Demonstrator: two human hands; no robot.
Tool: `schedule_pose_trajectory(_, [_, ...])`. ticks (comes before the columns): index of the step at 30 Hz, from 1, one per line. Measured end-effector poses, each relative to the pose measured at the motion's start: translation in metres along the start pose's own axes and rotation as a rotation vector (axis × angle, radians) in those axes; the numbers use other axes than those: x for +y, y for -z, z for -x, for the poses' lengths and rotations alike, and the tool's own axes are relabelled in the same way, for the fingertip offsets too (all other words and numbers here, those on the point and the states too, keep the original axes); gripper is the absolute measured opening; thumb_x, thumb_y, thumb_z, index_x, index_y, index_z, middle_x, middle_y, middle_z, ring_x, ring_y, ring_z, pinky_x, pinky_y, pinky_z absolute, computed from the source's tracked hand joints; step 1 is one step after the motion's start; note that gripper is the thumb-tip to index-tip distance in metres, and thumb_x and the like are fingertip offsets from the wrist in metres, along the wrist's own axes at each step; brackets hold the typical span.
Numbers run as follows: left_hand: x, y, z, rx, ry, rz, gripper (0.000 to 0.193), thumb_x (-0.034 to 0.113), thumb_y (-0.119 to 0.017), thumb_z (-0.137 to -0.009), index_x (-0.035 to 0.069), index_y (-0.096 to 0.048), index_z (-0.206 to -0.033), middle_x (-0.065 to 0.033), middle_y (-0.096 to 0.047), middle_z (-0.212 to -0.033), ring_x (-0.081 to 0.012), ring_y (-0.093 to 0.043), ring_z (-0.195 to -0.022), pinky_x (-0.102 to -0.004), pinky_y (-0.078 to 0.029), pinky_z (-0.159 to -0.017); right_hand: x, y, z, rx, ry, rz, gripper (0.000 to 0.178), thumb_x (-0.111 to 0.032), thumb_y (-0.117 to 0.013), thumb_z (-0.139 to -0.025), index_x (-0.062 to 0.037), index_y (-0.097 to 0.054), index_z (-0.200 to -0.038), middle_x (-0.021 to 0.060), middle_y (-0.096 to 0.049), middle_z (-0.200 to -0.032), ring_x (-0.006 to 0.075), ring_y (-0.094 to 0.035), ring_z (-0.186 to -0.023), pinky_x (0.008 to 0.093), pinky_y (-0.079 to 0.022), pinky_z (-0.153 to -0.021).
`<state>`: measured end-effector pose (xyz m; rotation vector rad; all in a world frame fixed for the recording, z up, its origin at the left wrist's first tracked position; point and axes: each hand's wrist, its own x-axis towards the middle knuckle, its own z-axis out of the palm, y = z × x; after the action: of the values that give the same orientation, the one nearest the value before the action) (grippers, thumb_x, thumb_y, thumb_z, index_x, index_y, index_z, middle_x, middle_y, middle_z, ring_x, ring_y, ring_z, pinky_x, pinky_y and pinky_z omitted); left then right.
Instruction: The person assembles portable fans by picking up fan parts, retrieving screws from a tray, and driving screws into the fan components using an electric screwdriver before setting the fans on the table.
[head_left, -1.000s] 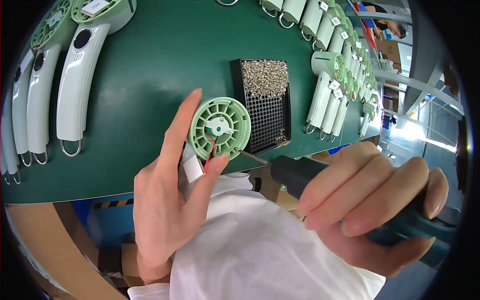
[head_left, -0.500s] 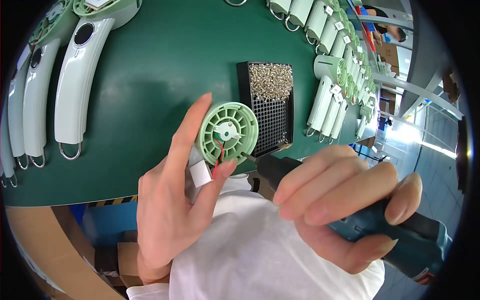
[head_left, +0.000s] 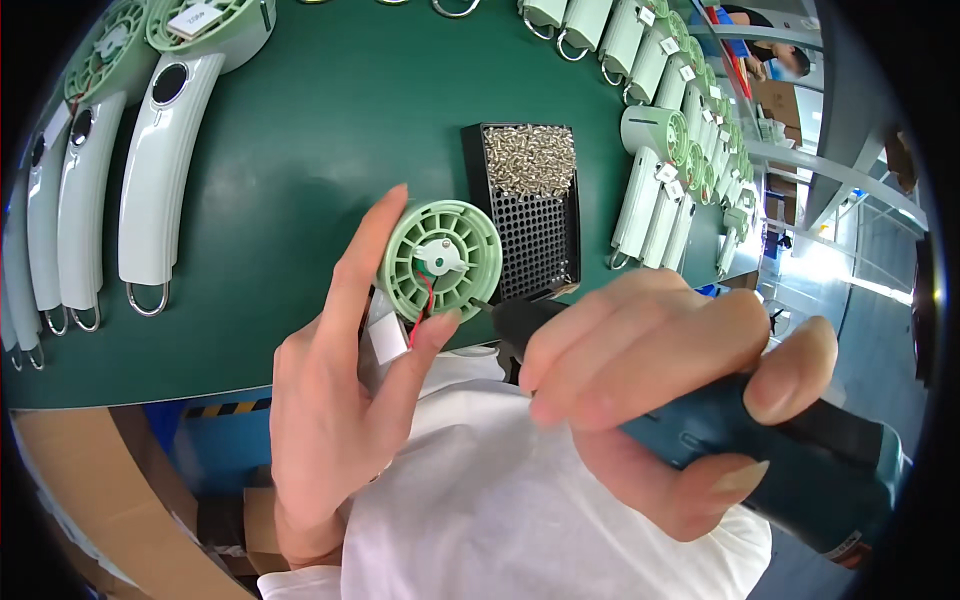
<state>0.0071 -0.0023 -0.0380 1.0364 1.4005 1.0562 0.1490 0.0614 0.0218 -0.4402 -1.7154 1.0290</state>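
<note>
Between thumb and forefinger, my left hand [head_left: 345, 370] grips a round pale-green fan housing [head_left: 470, 240], its slotted ring facing up. Red wires run from its hub, and a white block [head_left: 387, 338] hangs beside my thumb. A dark teal electric screwdriver [head_left: 800, 470] is wrapped in the fingers of my right hand [head_left: 660, 390]. The tip of its thin bit meets the lower right rim of the housing; whether a screw sits there is too small to tell. Just beyond lies a black screw tray [head_left: 572, 240] with a perforated floor and a heap of small silvery screws [head_left: 530, 160].
White handheld fans [head_left: 165, 180] with metal loops lie along the left of the green table [head_left: 300, 110]. Rows of similar units [head_left: 655, 130] fill the right side. A cardboard box [head_left: 90, 470] stands below the front edge. Another person [head_left: 785, 55] is far off at upper right.
Both hands, with the fan housing and the electric screwdriver, have shifted slightly left in view. The bit stays at the housing's rim. The tray also appears a little further left.
</note>
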Motion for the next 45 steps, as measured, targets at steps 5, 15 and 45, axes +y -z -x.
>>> schedule_pose_trajectory(5, [0.001,0.003,0.003,0.003,0.054,-0.004,0.070,-0.002,-0.061,-0.084,0.005,-0.034,-0.148,-0.0025,-0.064,-0.073,-0.0027,-0.038,-0.056,-0.0200,-0.025,-0.047,-0.013,0.010,-0.004,-0.004,0.013,-0.038,0.035,-0.028,-0.054,-0.093,-0.0053,-0.035,-0.113,0.0107,-0.053,-0.066,0.0203,-0.051,-0.039,0.0329,-0.048,-0.035])
schedule_pose_trajectory(15, [0.015,-0.007,0.010,-0.119,0.153,-0.100,0.074,0.000,-0.071,-0.079,0.003,-0.034,-0.143,-0.0154,-0.068,-0.105,-0.0205,-0.066,-0.097,-0.0297,-0.048,-0.089,-0.013,0.070,0.027,0.234,-0.024,0.061,0.028,-0.027,-0.039,-0.099,-0.0053,-0.045,-0.116,0.0122,-0.052,-0.071,0.0216,-0.046,-0.037,0.0360,-0.044,-0.035])
schedule_pose_trajectory(45, [0.021,-0.010,0.007,-0.125,0.092,-0.410,0.072,0.007,-0.078,-0.075,0.006,-0.046,-0.139,-0.0129,-0.070,-0.100,-0.0225,-0.070,-0.087,-0.0301,-0.052,-0.079,-0.028,0.059,0.017,0.315,0.044,-0.041,0.033,-0.031,-0.040,-0.098,-0.0018,-0.047,-0.112,0.0106,-0.051,-0.071,0.0191,-0.047,-0.040,0.0342,-0.044,-0.037])
